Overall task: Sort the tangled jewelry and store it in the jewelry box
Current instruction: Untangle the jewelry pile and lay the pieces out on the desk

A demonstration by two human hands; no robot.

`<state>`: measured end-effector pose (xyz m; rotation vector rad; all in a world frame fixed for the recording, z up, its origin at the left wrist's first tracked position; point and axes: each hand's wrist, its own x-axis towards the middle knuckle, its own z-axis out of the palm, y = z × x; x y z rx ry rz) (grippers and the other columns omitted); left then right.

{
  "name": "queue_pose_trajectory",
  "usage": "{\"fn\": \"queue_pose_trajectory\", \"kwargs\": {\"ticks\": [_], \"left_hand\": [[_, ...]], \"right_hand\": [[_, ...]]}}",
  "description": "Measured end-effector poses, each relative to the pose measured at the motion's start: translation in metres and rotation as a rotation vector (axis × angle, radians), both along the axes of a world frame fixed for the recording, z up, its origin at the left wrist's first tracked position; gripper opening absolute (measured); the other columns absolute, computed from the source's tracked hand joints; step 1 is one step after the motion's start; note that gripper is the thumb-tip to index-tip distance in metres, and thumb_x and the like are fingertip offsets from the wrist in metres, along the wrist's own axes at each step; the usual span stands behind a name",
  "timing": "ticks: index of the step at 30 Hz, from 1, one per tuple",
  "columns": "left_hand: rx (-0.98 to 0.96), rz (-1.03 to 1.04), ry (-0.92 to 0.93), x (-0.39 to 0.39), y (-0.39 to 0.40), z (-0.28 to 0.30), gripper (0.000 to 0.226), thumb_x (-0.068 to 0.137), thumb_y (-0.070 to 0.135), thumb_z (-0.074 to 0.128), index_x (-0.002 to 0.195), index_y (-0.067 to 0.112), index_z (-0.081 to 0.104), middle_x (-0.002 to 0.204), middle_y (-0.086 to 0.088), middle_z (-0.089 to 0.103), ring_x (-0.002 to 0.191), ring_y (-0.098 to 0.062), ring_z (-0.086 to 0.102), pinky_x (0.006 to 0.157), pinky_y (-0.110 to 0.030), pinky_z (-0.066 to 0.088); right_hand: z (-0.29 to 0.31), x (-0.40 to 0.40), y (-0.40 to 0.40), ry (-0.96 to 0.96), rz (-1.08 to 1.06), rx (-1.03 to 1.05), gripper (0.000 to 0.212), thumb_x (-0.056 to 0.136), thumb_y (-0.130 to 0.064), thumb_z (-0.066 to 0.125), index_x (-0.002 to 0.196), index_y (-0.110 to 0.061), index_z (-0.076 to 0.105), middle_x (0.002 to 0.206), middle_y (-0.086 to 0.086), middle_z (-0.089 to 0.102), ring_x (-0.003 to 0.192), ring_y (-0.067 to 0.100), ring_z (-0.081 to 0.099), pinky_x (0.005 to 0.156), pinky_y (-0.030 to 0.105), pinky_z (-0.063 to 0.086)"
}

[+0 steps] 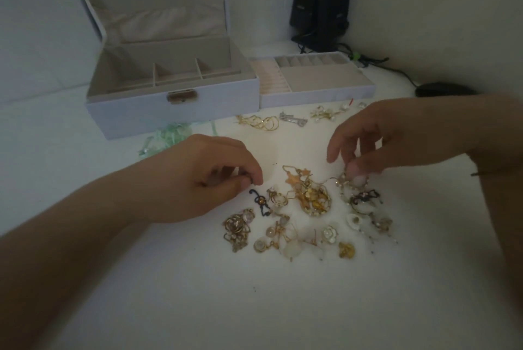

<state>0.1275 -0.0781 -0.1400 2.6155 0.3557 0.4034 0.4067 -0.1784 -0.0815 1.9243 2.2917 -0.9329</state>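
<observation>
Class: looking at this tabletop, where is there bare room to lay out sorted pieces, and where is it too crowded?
Bare table lies nearer than the jewelry pile, and between the left hand and right hand. Crowded: the pile itself, and the strip before the tray, where sorted pieces lie.

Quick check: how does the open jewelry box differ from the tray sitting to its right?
The jewelry box is deeper, with a raised lid and a metal clasp; the tray is shallow, with no lid or clasp. The jewelry box has a few large compartments; the tray has many small slots plus one wide section. Both are white outside, beige-lined, and look empty.
</observation>
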Motion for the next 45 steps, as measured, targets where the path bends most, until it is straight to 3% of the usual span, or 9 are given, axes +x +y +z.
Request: {"fn": "queue_pose_trajectory", "kwargs": {"ticks": [4,8,13,19,24,27,32,40,45], "left_hand": [[0.010,0.035,-0.030,0.000,0.001,-0.001,0.019,0.090,0.038,0.055,0.101,0.033,0.070,0.088,0.015,0.067,0.077,-0.015,0.062,0.067,-0.023,0.050],[0.055,0.114,-0.084,0.000,0.003,0.002,0.013,0.084,0.035,0.066,0.097,0.034,0.070,0.083,0.021,0.064,0.079,-0.010,0.058,0.065,-0.009,0.041],[0.036,0.120,-0.046,-0.001,0.005,0.004,0.020,0.080,0.022,0.079,0.095,0.033,0.073,0.090,0.016,0.070,0.081,-0.012,0.062,0.067,-0.024,0.049],[0.022,0.088,-0.024,-0.001,0.006,0.001,0.013,0.080,0.028,0.070,0.092,0.031,0.073,0.086,0.016,0.069,0.080,-0.010,0.063,0.071,-0.025,0.049],[-0.018,0.111,-0.044,-0.001,0.004,0.001,0.015,0.086,0.031,0.061,0.095,0.033,0.073,0.087,0.015,0.072,0.082,-0.010,0.065,0.071,-0.022,0.050],[-0.018,0.118,-0.047,0.002,0.003,-0.001,0.011,0.086,0.038,0.067,0.095,0.035,0.072,0.087,0.016,0.071,0.084,-0.009,0.065,0.071,-0.020,0.049],[0.022,0.078,-0.032,0.002,0.002,-0.001,0.013,0.085,0.026,0.071,0.094,0.035,0.073,0.088,0.015,0.070,0.083,-0.011,0.065,0.071,-0.021,0.049],[0.029,0.068,-0.037,0.001,0.003,-0.003,0.023,0.087,0.048,0.057,0.099,0.034,0.072,0.090,0.016,0.069,0.086,-0.011,0.065,0.074,-0.027,0.050],[0.068,0.056,-0.025,0.001,0.003,-0.002,0.017,0.087,0.039,0.062,0.097,0.030,0.073,0.089,0.015,0.068,0.082,-0.011,0.065,0.072,-0.027,0.051]], "right_hand": [[-0.001,-0.021,0.002,-0.148,0.135,0.383,0.021,0.077,-0.056,0.059,0.095,-0.045,0.063,0.086,-0.019,0.058,0.077,0.000,0.055,0.061,0.015,0.043],[-0.007,-0.067,-0.008,0.050,0.399,0.249,0.028,0.072,-0.058,0.070,0.092,-0.039,0.063,0.080,-0.014,0.056,0.075,0.011,0.056,0.065,0.021,0.046],[-0.014,-0.085,-0.013,-0.136,0.490,0.184,0.027,0.075,-0.054,0.069,0.096,-0.039,0.060,0.084,-0.016,0.055,0.087,0.001,0.052,0.079,0.023,0.045],[-0.010,-0.072,-0.012,-0.044,0.427,0.131,0.018,0.078,-0.050,0.068,0.094,-0.043,0.063,0.085,-0.017,0.062,0.085,0.005,0.059,0.080,0.029,0.050],[0.006,-0.036,-0.009,0.152,0.248,0.297,0.013,0.080,-0.043,0.066,0.091,-0.037,0.067,0.081,-0.015,0.067,0.072,0.012,0.062,0.064,0.020,0.048],[0.005,-0.012,-0.003,0.127,0.126,0.313,0.011,0.078,-0.037,0.068,0.088,-0.033,0.072,0.079,-0.016,0.069,0.072,0.008,0.061,0.061,0.014,0.045],[-0.007,-0.003,0.005,0.073,0.114,0.130,0.008,0.078,-0.027,0.073,0.085,-0.031,0.073,0.071,-0.014,0.068,0.066,0.000,0.059,0.061,0.004,0.040],[-0.006,0.004,0.007,0.085,0.091,0.201,0.017,0.085,-0.028,0.065,0.101,-0.032,0.069,0.079,-0.016,0.070,0.076,0.003,0.065,0.066,0.006,0.042],[-0.010,0.011,0.010,0.038,0.013,0.252,0.018,0.087,-0.024,0.064,0.100,-0.037,0.067,0.079,-0.017,0.068,0.073,0.001,0.062,0.062,0.007,0.042]]}}
